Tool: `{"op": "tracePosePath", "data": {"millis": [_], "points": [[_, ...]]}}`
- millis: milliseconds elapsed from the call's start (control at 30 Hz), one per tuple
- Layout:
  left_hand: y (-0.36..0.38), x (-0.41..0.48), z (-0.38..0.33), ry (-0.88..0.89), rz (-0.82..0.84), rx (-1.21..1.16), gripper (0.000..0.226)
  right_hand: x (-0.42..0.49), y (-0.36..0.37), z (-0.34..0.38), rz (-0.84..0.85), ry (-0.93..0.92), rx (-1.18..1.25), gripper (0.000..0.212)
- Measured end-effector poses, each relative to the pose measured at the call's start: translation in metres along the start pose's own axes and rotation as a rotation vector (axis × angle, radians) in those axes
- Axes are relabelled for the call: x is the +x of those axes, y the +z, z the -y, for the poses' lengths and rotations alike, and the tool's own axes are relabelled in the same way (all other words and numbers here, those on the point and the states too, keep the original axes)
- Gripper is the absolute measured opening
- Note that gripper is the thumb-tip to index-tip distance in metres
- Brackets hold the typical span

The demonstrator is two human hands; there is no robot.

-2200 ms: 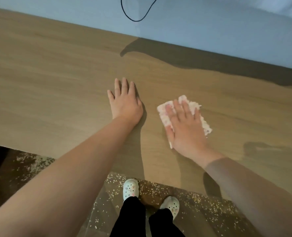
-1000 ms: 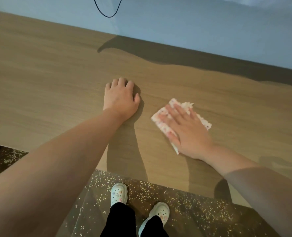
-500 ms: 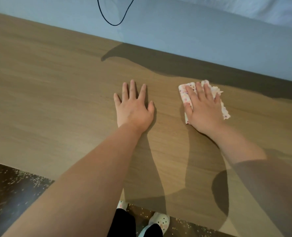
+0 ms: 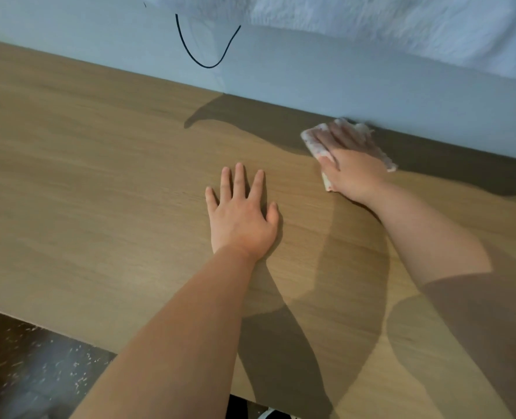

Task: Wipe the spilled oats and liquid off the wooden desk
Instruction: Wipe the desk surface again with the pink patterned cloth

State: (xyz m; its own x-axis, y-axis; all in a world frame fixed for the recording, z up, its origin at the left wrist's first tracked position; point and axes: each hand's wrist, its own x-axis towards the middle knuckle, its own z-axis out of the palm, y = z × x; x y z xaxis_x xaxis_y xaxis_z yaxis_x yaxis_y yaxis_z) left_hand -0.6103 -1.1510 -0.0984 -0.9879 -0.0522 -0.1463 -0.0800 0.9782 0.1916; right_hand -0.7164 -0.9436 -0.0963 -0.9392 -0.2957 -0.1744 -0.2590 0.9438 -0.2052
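Right grip (image 4: pixel 352 167) lies flat, fingers straight, pressing the cloth (image 4: pixel 312 143) onto the desk (image 4: pixel 99 176) in the upper right of the frame, hard against the wall (image 4: pixel 311 80). Left grip (image 4: pixel 241 219) rests spread and bare at the centre. No oats or liquid show on the desk itself; oats (image 4: pixel 78 364) speckle the floor (image 4: pixel 23 388) at lower left. Soft, light and limp, the cloth would likely bunch if dragged by an edge, so a flat palm over its middle suits it.
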Motion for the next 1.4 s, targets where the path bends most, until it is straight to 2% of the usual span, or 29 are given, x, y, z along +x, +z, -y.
{"op": "tracePosePath", "data": {"millis": [100,167,200,267,367,400,433,467,567,633,700,767,833,867,933,967,1033,1067,1100,1133,1200,1267,1300,1333,1367,1400], "points": [[0.0,0.001,0.0,-0.001,0.005,0.007,0.064,-0.033,0.004,-0.033,-0.116,0.257,-0.068,0.059],[0.0,0.001,0.001,0.0,0.007,0.011,0.064,-0.043,0.008,-0.02,-0.114,0.452,-0.081,0.06],[-0.001,0.001,0.0,0.002,0.007,0.011,0.064,-0.048,0.011,-0.004,-0.092,0.473,-0.074,0.059],[0.0,0.001,0.001,0.004,0.005,0.009,0.064,-0.067,0.022,0.026,-0.061,0.29,-0.084,0.058],[0.001,0.001,0.001,-0.002,0.004,0.017,0.064,-0.11,0.027,0.026,0.023,-0.197,-0.118,0.061],[0.001,0.001,0.0,-0.002,0.002,0.017,0.064,-0.114,0.024,0.01,0.049,-0.273,-0.138,0.061],[0.001,0.001,0.0,-0.003,-0.001,0.016,0.064,-0.111,0.02,-0.007,0.047,-0.258,-0.155,0.062],[0.001,0.0,0.0,-0.002,-0.002,0.014,0.064,-0.104,0.017,-0.023,0.019,-0.159,-0.16,0.064],[0.001,0.0,0.0,0.001,-0.001,0.016,0.064,-0.082,0.011,-0.034,-0.053,0.305,-0.091,0.062],[0.001,0.0,0.0,0.002,-0.005,0.017,0.064,-0.085,0.019,0.0,-0.068,0.421,-0.07,0.061],[0.0,0.0,0.0,0.002,-0.006,0.012,0.064,-0.11,0.031,0.045,-0.054,0.239,-0.1,0.06],[0.0,0.0,0.001,0.0,-0.003,0.007,0.064,-0.147,0.039,0.071,0.036,-0.074,-0.125,0.06],[0.0,0.0,0.001,0.004,-0.006,0.008,0.064,-0.168,0.036,0.056,0.126,-0.272,-0.11,0.06],[0.0,0.0,0.001,0.005,-0.01,0.013,0.064,-0.17,0.036,0.037,0.127,-0.271,-0.11,0.06],[0.0,0.0,0.001,0.008,-0.014,0.022,0.064,-0.169,0.033,-0.005,0.004,-0.041,-0.125,0.062],[0.001,0.0,0.001,0.008,-0.013,0.022,0.063,-0.168,0.031,-0.022,-0.076,0.146,-0.112,0.064],[0.001,-0.001,0.001,0.012,-0.02,0.019,0.063,-0.166,0.028,-0.027,-0.112,0.525,-0.04,0.062],[0.0,-0.001,0.001,0.016,-0.023,0.013,0.062,-0.165,0.03,-0.014,-0.096,0.624,-0.022,0.061],[0.0,-0.001,0.001,0.026,-0.024,0.006,0.06,-0.169,0.032,0.005,-0.067,0.638,-0.039,0.061],[-0.001,-0.001,0.001,0.041,-0.025,0.005,0.058,-0.177,0.038,0.024,-0.059,0.548,-0.077,0.062],[-0.001,-0.003,-0.001,0.074,-0.04,0.036,0.055,-0.207,0.052,0.059,-0.046,0.116,-0.14,0.065],[-0.002,-0.006,-0.003,0.064,-0.04,0.049,0.053,-0.238,0.061,0.058,0.008,-0.312,-0.152,0.061],[-0.003,-0.008,-0.006,0.051,-0.037,0.032,0.052,-0.242,0.06,0.044,0.019,-0.42,-0.164,0.059],[-0.003,-0.013,-0.011,0.053,-0.035,0.006,0.052,-0.24,0.06,0.027,0.003,-0.412,-0.212,0.057],[-0.003,-0.021,-0.019,0.075,-0.028,-0.022,0.052,-0.235,0.059,0.01,-0.026,-0.294,-0.254,0.058],[-0.001,-0.03,-0.028,0.104,-0.011,-0.053,0.052,-0.229,0.054,-0.006,-0.071,-0.097,-0.269,0.061]]}}
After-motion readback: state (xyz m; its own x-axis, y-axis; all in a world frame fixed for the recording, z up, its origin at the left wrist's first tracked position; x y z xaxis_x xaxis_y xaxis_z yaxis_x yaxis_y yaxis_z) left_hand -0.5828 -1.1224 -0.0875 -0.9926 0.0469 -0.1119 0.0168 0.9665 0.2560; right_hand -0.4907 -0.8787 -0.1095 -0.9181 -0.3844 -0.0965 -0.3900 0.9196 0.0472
